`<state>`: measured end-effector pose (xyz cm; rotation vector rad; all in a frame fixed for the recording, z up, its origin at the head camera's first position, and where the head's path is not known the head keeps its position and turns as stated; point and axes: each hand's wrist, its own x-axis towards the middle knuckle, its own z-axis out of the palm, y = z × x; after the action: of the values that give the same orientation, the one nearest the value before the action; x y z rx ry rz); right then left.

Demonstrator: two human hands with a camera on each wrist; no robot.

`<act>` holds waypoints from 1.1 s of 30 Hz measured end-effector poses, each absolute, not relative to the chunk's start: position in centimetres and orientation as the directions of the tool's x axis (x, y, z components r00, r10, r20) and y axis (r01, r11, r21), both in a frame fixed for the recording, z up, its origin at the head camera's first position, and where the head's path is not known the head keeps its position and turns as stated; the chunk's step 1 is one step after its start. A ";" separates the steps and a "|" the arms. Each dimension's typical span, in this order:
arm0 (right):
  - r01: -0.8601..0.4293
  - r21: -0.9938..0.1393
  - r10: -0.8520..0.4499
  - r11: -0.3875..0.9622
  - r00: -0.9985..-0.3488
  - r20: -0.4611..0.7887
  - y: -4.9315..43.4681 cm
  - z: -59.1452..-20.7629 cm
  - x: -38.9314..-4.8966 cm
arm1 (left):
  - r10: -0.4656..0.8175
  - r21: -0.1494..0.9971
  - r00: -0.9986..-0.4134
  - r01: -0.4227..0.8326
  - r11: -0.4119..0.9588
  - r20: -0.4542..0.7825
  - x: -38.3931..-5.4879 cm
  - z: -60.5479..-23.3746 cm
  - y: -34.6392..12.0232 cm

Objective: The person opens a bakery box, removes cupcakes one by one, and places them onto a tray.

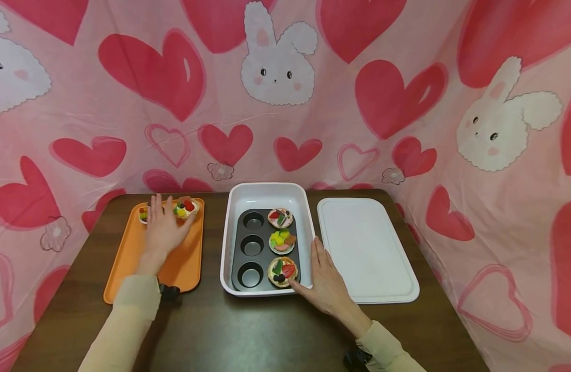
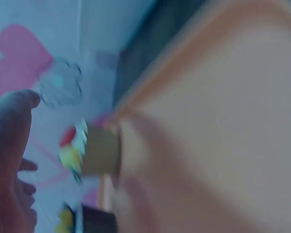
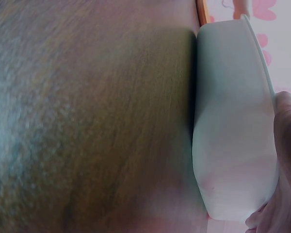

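My left hand (image 1: 164,232) hovers with extended fingers over the orange tray (image 1: 123,268). Near the tray's far edge sits a fruit-topped cupcake (image 1: 185,207), beside my thumb. A second cupcake (image 1: 143,215) is mostly hidden behind that hand; the left wrist view shows its dark wrapper (image 2: 98,221). My right hand (image 1: 329,284) holds the near right corner of the white bin (image 1: 226,253), thumb over the front rim and fingers along the right side. Inside lies a dark muffin pan (image 1: 267,248), its right column filled with fruit tarts (image 1: 282,242) and its left cups empty.
A white lid or board (image 1: 366,250) lies flat right of the bin. The wooden table (image 1: 211,330) runs up to a pink cloth (image 1: 276,119) with hearts and rabbits, which also hangs along the sides.
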<state>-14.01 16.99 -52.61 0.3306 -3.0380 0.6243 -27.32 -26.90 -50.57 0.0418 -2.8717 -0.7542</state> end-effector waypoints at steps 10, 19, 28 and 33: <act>-0.215 -0.392 -0.207 0.894 -0.976 0.062 16.9 -52.3 -14.0 | 0.145 0.509 -0.982 0.189 0.840 0.125 -27.2 -48.0 -21.0; -0.215 -0.375 -0.210 0.902 -0.976 0.054 17.0 -52.1 -14.2 | 0.273 0.531 -0.955 0.293 0.795 0.118 -27.0 -46.3 -15.2; -0.209 -0.379 -0.201 0.901 -0.978 0.061 17.2 -51.8 -14.1 | 0.388 0.530 -0.917 0.377 0.760 0.095 -27.0 -45.8 -9.7; -0.221 -0.374 -0.213 0.901 -0.975 0.064 17.1 -51.8 -13.9 | 0.416 0.503 -0.907 0.390 0.772 0.064 -27.0 -46.0 -8.3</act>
<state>-13.94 17.13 -51.83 0.3468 -3.0418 0.6023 -26.97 -8.33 -46.05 -0.6840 -3.0047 -0.8352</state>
